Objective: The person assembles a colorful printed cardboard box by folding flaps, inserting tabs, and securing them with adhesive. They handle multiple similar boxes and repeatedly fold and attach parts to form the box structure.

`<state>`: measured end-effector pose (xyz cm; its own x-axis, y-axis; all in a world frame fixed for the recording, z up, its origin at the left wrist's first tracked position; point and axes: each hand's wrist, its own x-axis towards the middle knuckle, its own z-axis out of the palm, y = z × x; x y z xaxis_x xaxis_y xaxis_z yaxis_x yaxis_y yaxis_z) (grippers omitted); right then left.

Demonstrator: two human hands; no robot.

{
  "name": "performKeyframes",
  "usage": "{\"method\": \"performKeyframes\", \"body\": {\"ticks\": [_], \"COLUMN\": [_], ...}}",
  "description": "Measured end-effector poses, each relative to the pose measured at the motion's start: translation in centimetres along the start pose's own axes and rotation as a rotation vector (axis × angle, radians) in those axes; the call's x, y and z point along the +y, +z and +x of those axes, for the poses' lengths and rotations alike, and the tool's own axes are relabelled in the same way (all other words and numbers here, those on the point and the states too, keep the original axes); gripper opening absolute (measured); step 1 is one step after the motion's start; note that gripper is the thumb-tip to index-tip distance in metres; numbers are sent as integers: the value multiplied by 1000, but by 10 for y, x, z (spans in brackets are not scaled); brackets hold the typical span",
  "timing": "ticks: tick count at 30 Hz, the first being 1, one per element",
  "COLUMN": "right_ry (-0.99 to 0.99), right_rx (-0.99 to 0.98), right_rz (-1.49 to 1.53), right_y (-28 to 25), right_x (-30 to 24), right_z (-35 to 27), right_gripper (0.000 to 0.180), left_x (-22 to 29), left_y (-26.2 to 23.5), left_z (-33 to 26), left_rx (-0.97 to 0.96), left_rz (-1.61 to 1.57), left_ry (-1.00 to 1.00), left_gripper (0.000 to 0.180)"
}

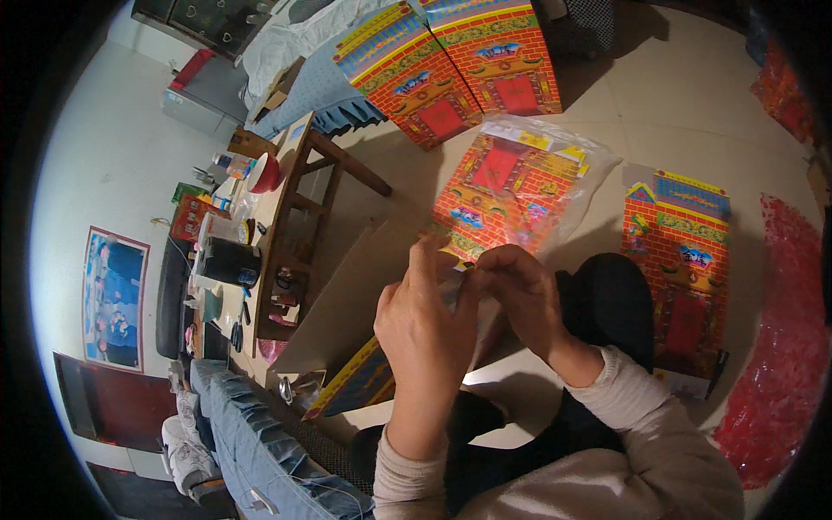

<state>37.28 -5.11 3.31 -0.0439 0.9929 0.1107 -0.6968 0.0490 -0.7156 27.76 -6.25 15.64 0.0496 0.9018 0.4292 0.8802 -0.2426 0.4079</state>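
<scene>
My left hand [425,321] and my right hand [524,299] meet in front of me, fingertips pinched together. Between them is a small piece, partly dark and partly pale, mostly covered by the fingers, so its kind cannot be made out. Just beyond the hands, a printed cardboard piece with a red brick pattern [459,186] lies on the floor, partly under a clear plastic bag [594,165]. Left of my left hand stands a plain brown cardboard panel [342,299]. Another printed box [360,381] in yellow and blue shows below it, partly hidden by my left hand.
Two tall house-shaped printed boxes [494,65] stand at the back. To the right lie another brick-patterned box [685,277] and red plastic wrapping [776,364]. A cluttered wooden table [290,186] with a red bowl [263,174] stands left, near a blue-covered seat [247,433].
</scene>
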Motion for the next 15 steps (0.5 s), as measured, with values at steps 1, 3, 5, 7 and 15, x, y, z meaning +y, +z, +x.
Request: {"method": "performKeyframes", "body": {"ticks": [1,3,5,7,15], "right_ry": [2,-52,-95,-127,-79], "right_rx": [-3,8,17,24,-39], "right_rz": [9,-61,-133,-209,-348], "right_y": [0,-1,-1,-4,-24], "right_x": [-1,2,3,3,17], "right_z": [0,2,3,4,11], "right_gripper": [15,15,16,17,14], "left_x": [-1,-4,-3,-5,-12], "left_y": [0,1,1,2,14], "left_z": [0,0,-1,-1,-4], "left_rx": [-21,-60,-64,-51,107], "left_rz": [25,78,59,59,104], "left_ry": [23,64,71,95,190], "left_gripper": [17,15,14,14,12]}}
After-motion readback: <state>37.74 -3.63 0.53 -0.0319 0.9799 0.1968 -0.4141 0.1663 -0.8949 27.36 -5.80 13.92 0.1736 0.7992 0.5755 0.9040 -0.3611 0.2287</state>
